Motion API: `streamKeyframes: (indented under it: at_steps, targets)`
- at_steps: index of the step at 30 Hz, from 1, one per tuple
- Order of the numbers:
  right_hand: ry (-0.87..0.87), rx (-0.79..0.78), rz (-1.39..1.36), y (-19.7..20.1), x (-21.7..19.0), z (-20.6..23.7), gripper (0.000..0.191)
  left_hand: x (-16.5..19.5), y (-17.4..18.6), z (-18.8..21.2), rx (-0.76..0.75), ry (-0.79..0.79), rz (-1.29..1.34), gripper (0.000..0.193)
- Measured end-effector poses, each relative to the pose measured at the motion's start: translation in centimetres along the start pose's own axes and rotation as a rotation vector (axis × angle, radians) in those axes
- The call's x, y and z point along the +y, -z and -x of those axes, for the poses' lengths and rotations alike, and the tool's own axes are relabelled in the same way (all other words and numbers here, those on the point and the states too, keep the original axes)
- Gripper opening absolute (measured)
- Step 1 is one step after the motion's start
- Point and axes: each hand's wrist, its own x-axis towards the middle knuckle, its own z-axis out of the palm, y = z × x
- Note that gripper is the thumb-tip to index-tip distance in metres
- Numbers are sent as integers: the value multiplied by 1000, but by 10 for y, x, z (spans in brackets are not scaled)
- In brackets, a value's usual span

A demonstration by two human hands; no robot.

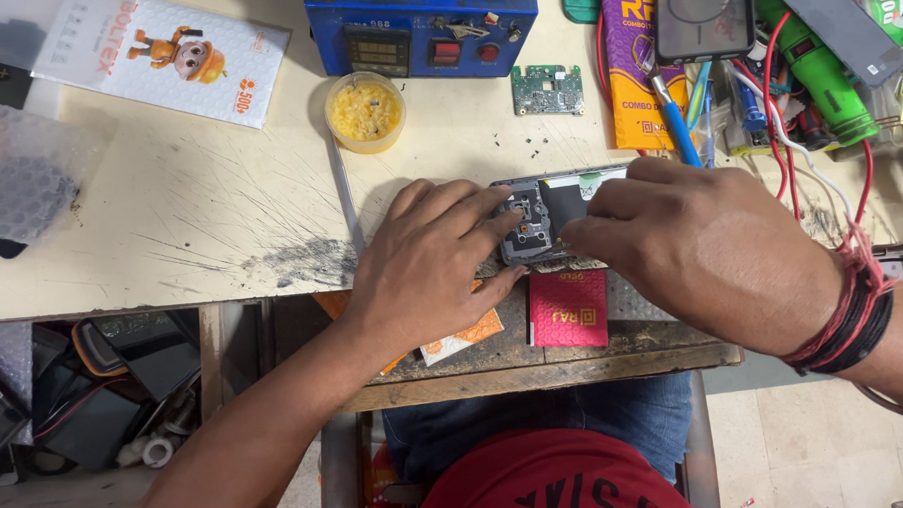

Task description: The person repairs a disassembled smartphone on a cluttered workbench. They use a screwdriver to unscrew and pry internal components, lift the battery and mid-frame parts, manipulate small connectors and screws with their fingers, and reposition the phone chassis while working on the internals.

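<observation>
Opened phone [550,215] lies at the table's [219,192] near edge, back cover off. Left hand [432,260] steadies it, fingers [490,208] spread over the camera end. Right hand [711,245] covers the other end, fingertips pressed together at the phone's lower edge; whether they pinch a part, cannot tell. Likely mid-disassembly; next move calls for fine, steady prying.

Cream workbench top [170,204] – badly scratched, with a dark scorched smudge [307,261] near its front edge. Below that edge, a worn wooden shelf [535,366] juts forward. Left of the shelf, an open compartment [86,397] under the bench holds dark clutter. Right of the shelf – pale tiled floor [819,451]. Light is even and bright over the bench.
</observation>
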Motion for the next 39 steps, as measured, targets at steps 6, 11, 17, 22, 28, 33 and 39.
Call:
streamKeyframes:
  at_steps: [6, 11, 17, 22, 28, 33, 39]
  targets:
    - [-16, -5, -30, 0, -4, 0, 31, 0, -1, 0, 21, -13, -16, 49]
    - [26, -19, -9, 2, -13, -5, 27, -1, -1, 0, 4, -9, -30, 49]
    - [239, -45, 174, 3, -18, -10, 16, 2, 0, 1, 10, -2, -27, 48]
    - [113, -190, 73, 4, -15, -15, 11, 2, 0, 3, 27, -9, -53, 47]
    - [251, -61, 235, 4, -15, -12, 11, 3, -1, 4, -9, 1, -52, 48]
    - [375, 151, 181, 4, -16, -10, 11, 0, 0, 2, 25, -22, -68, 47]
    - [291, -40, 138, 6, -13, -13, 14, 0, 1, 3, 29, -16, -68, 48]
